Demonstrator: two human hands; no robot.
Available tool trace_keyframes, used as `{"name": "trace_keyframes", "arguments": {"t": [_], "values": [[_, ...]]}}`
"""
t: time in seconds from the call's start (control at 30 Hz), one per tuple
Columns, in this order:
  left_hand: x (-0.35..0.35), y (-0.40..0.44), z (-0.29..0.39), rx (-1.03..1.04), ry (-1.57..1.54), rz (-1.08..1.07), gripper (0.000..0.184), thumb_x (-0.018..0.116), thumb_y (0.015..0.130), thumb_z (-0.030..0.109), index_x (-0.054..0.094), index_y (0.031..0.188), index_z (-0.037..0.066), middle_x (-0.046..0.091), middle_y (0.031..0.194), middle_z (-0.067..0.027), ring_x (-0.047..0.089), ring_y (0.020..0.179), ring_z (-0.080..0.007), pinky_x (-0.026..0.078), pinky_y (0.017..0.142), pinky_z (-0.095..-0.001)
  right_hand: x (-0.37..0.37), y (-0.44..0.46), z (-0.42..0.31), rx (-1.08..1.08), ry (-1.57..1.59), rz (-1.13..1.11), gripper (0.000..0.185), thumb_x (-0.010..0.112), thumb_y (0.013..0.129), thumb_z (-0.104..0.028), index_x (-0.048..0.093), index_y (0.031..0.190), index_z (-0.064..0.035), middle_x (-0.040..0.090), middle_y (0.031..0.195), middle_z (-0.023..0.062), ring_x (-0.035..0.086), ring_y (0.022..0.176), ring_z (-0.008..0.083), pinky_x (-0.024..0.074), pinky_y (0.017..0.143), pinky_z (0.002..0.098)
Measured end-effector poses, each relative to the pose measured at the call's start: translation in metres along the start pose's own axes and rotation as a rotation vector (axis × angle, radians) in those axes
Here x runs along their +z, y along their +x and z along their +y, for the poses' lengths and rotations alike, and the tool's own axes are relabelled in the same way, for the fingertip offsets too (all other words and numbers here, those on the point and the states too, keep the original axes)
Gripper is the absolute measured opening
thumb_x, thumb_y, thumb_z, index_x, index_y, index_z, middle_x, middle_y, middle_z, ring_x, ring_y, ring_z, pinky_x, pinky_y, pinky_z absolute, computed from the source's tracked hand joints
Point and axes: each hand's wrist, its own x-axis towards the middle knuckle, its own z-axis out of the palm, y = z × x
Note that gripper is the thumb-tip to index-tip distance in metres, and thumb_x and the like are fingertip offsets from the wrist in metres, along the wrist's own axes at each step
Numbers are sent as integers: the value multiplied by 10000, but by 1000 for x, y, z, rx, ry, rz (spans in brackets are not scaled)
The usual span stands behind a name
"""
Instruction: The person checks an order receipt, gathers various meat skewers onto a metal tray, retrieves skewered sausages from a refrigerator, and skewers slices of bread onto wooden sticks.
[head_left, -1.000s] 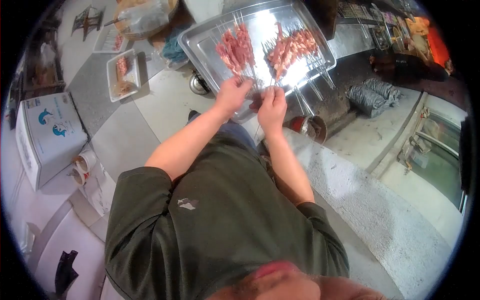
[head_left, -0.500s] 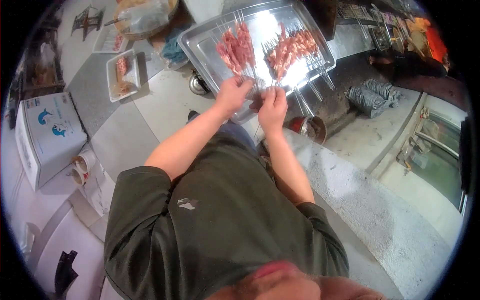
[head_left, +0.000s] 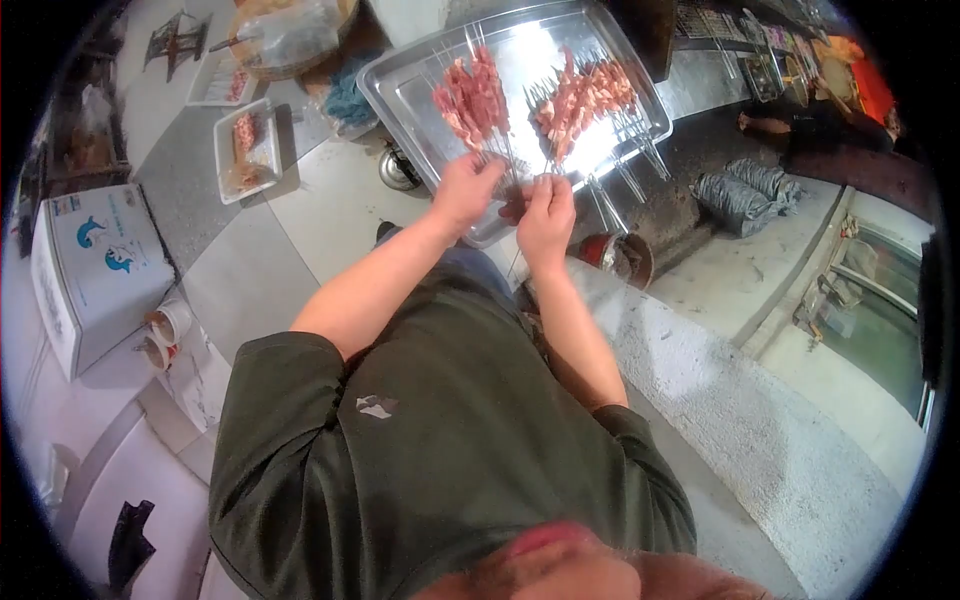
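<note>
Over the near edge of a metal tray (head_left: 400, 105), my left hand (head_left: 467, 192) is closed on the thin metal skewers below the left bunch of raw meat (head_left: 474, 97). Close beside it, my right hand (head_left: 546, 215) pinches skewer ends under the right bunch of meat (head_left: 585, 97). Both bunches lie fanned out on the tray, tips pointing away from me. Several bare skewer ends (head_left: 629, 180) stick out over the tray's right edge. A dark reddish piece shows between my hands, too small to make out.
Left of the tray stand a white dish (head_left: 262, 150) with meat pieces, a round board (head_left: 290, 40) with a plastic bag, and a printed box (head_left: 105, 255). A red bucket (head_left: 625, 258) is below right. Another person's arm (head_left: 765, 125) shows at upper right.
My hands stay almost where they were, with the skewers in them. The meat nearest the middle of the right bunch has shifted slightly. The other person's arm at upper right has moved a little.
</note>
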Motion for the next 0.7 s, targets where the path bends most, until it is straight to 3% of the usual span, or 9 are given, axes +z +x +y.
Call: {"name": "trace_keyframes", "arguments": {"t": [0.7], "values": [[-1, 0, -7, -14, 74, 28, 202, 606, 862, 161, 645, 929, -26, 607, 776, -5, 508, 672, -72, 416, 598, -245, -4, -3, 1, 48, 14, 0, 199, 425, 981, -191, 463, 945, 1, 592, 755, 90, 597, 532, 145, 447, 446, 254]]}}
